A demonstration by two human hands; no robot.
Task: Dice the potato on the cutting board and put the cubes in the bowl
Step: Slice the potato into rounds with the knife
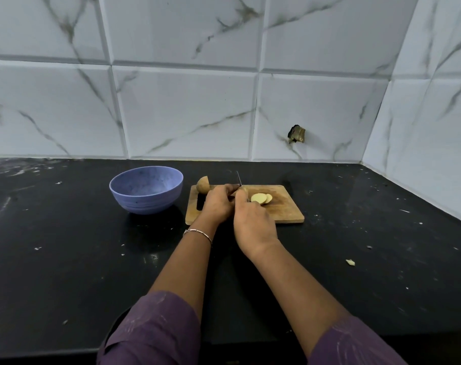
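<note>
A: Surface?
B: Black glossy tabletop (66,259). Pale smears at the far left edge. White flecks scattered across it, more of them on the right side.
A: Items resting directly on it?
B: Blue bowl (146,191), upright, left of centre. Wooden cutting board (284,206), lying flat, near the bowl's right side, not touching it.
A: Loose material?
B: One pale scrap (350,262) on the right, well apart from the cutting board. Potato half (203,184) at the board's far left corner; cannot tell whether it sits on board or tabletop.
</note>
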